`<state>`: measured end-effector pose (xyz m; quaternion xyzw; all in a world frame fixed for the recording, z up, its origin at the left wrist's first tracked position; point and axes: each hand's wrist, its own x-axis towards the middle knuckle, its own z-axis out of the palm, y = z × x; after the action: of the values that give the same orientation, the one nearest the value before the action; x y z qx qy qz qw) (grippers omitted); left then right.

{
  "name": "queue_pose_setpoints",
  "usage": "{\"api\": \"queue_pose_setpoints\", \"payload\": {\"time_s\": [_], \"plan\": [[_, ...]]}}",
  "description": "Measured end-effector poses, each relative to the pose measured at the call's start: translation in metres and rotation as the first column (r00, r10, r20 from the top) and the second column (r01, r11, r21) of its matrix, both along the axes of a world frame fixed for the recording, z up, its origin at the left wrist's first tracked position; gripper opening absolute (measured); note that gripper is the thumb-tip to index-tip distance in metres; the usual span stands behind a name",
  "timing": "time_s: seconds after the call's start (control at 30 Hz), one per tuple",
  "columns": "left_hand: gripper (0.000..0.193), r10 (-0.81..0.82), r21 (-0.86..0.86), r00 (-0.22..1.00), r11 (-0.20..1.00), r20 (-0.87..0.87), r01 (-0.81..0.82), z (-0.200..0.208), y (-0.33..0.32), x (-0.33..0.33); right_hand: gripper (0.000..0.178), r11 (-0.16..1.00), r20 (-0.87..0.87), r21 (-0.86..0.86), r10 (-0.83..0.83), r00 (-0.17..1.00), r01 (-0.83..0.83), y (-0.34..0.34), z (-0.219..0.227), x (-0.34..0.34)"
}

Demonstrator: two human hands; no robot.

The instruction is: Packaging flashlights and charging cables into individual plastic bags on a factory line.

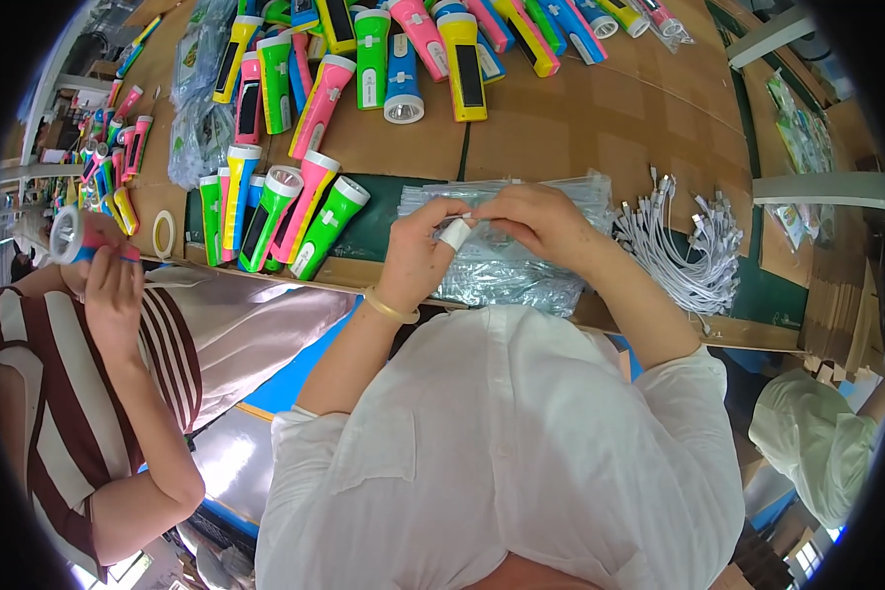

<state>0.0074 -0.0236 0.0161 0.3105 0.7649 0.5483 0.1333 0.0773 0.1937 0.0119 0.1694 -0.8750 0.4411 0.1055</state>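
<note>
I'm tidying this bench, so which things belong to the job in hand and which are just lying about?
Likely the job:
clear plastic bags, beneath the left hand and right hand
white USB cables, beside the bags
multicoloured flashlights, perhaps

Apparently just lying about:
tape roll, far left
colourful packets, far right

Green tabletop [368,234], brown cardboard [610,133] over much of it — coloured flashlights [371,59] in clusters, clear plastic bags [509,278], heaped white cables [680,251], one tape roll [156,236].
</note>
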Motion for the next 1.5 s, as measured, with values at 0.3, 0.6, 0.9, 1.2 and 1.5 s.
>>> {"api": "queue_pose_setpoints", "payload": {"time_s": [0.3, 0.6, 0.9, 1.2, 1.5], "plan": [[0.016, 0.024, 0.113, 0.981, 0.993, 0.193, -0.047, -0.008, -0.006, 0.007, 0.022, 0.995, 0.044, 0.094, 0.022, 0.999, -0.026, 0.008, -0.005, 0.006], [0.017, -0.240, -0.049, 0.938, 0.971, -0.252, 0.235, -0.006, -0.008, -0.002, 0.026, 0.998, 0.367, 0.035, -0.058, 0.928, 0.049, 0.074, 0.001, -0.011], [0.027, -0.603, -0.109, 0.711, 0.785, -0.363, 0.610, 0.010, 0.022, 0.016, 0.109, 0.670, 0.293, 0.335, -0.742, 0.603, 0.662, 0.018, -0.019, -0.153], [0.013, -0.409, 0.081, 0.878, 0.894, -0.249, 0.440, -0.003, 0.011, 0.005, 0.047, 0.727, 0.449, -0.617, 0.013, 0.894, 0.299, 0.038, 0.062, -0.011], [0.017, -0.281, 0.109, 0.902, 0.937, -0.327, 0.332, 0.004, 0.010, 0.018, 0.040, 0.971, 0.644, 0.239, -0.174, 0.745, 0.020, 0.035, 0.062, 0.064]]}}
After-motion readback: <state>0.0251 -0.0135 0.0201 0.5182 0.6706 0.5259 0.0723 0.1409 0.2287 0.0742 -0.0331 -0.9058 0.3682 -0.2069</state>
